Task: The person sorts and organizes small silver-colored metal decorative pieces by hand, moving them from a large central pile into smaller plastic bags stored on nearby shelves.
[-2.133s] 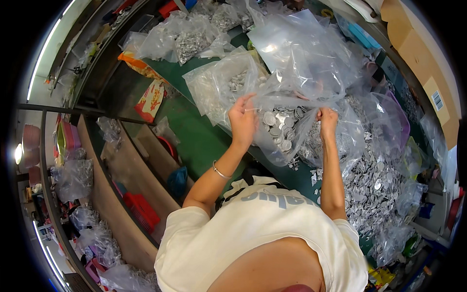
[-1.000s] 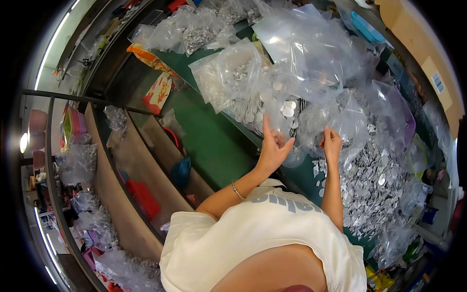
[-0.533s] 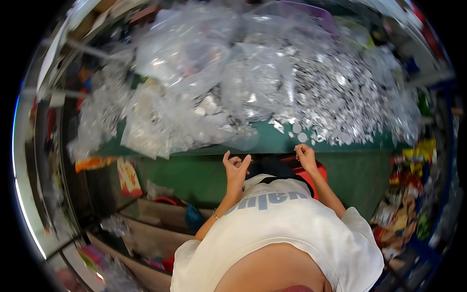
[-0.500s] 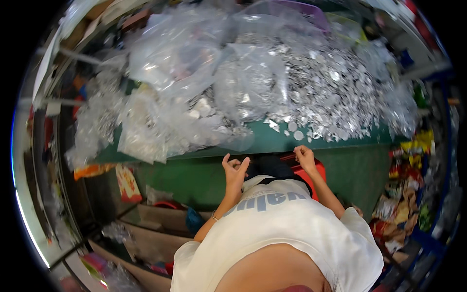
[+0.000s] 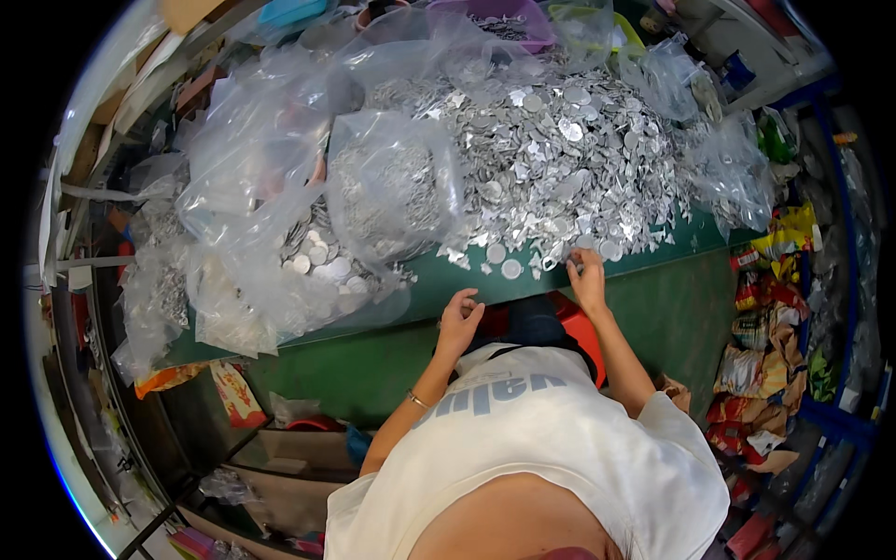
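Note:
My right hand [image 5: 586, 277] is at the front edge of a spread heap of small silver metal pieces [image 5: 560, 159], its fingers bent and slightly apart, close to a few loose pieces. Round flat discs [image 5: 511, 270] lie separately just left of it. Nearer my body, my left hand [image 5: 458, 320] hovers by the table's front edge with loosely curled fingers, and nothing shows in it. Left of the heap stands a clear plastic bag [image 5: 392, 187] filled with small metal pieces. Another open bag spills silver discs [image 5: 327, 264] onto the green table [image 5: 457, 297].
Clear bags [image 5: 247, 149] crowd the table's left side, and another bag [image 5: 733, 173] bounds the heap on the right. A purple basin [image 5: 537, 28] and a yellow-green basin [image 5: 630, 35] stand behind. Colourful packets [image 5: 765, 364] fill the right side, beyond the table.
My right hand has gone forward from the table edge to the heap's loose pieces. My left hand's fingers have curled in more. The whole view has shifted, showing more of the basins behind.

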### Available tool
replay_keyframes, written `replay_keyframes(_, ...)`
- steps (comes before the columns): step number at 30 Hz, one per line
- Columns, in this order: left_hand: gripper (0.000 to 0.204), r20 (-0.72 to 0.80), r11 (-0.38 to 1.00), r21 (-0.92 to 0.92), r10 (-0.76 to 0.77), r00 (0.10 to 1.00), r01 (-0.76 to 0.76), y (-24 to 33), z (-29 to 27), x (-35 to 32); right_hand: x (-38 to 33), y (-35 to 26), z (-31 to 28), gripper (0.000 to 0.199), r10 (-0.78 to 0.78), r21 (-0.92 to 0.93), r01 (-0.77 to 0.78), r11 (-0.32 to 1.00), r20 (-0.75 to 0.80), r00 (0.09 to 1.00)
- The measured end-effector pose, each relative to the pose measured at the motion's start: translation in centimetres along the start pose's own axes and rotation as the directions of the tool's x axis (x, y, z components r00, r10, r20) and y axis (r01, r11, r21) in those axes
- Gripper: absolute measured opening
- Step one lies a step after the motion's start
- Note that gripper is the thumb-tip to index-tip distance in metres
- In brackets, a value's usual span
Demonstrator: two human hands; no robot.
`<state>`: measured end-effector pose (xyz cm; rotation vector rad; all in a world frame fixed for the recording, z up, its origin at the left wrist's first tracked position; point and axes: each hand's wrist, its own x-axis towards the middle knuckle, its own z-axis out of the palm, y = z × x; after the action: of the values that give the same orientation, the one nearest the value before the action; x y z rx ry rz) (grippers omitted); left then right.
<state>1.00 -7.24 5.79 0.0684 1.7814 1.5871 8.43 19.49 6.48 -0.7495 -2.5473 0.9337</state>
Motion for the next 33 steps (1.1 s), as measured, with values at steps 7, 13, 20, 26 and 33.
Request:
replay_keyframes(7,0.057,-0.393,0.700,0.709,0.488,0.779,-0.081,-0.6,8.4,7.3,11.3,3.3,0.5,0.046,-0.184,-0.204,0.166,0.965,-0.070,0.980)
replay_keyframes(13,0.058,-0.467,0.723,0.691,0.444,0.765,0.003,-1.3,11.3,8.7,13.6,4.3,2.2,0.063,-0.243,-0.217,0.241,0.946,0.020,0.970)
replay_keyframes(20,0.047,-0.491,0.759,0.644,0.501,0.712,-0.090,-1.8,12.9,9.5,13.4,5.9,3.1,0.052,-0.259,-0.094,0.256,0.962,-0.018,0.966)
replay_keyframes(26,0.039,-0.538,0.716,0.684,0.624,0.566,-0.139,-1.9,12.6,9.6,13.9,5.6,2.8,0.034,-0.300,-0.025,0.299,0.954,-0.045,0.953)
replay_keyframes(33,0.025,-0.595,0.757,0.599,0.639,0.486,-0.261,-2.5,11.6,9.5,12.7,6.7,1.9,0.019,-0.343,0.166,0.350,0.922,-0.069,0.937)
